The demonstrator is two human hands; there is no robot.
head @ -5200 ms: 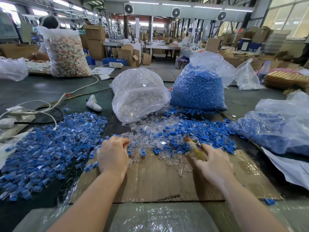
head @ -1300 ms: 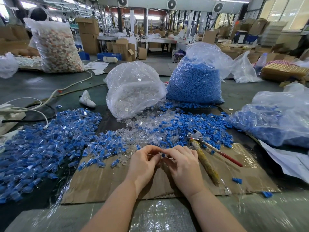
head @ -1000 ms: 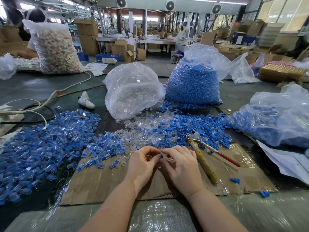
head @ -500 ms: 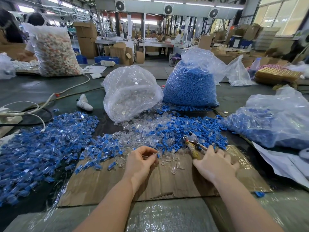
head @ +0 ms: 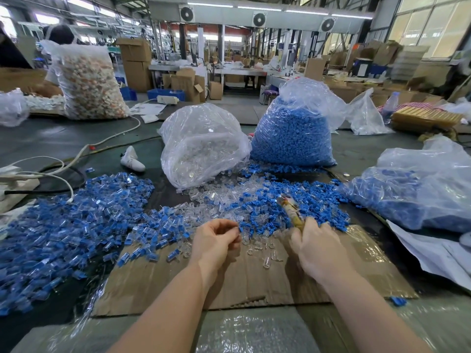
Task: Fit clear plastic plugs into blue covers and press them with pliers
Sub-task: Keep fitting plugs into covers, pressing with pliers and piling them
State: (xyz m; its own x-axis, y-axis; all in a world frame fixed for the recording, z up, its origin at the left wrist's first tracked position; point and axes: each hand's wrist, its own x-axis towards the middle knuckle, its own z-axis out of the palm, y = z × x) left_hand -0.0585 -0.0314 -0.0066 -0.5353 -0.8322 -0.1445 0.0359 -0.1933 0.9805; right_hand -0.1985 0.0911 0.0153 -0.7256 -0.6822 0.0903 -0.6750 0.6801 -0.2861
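Many small blue covers, glossy clear plugs

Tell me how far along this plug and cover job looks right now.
Done: a broad heap of blue covers with clear plugs fitted lies on the left. In hand: the left hand pinches a small piece, too small to identify, while the right hand grips the yellow-handled pliers. Left: the bag of clear plastic plugs and the bag of blue covers remain well filled.
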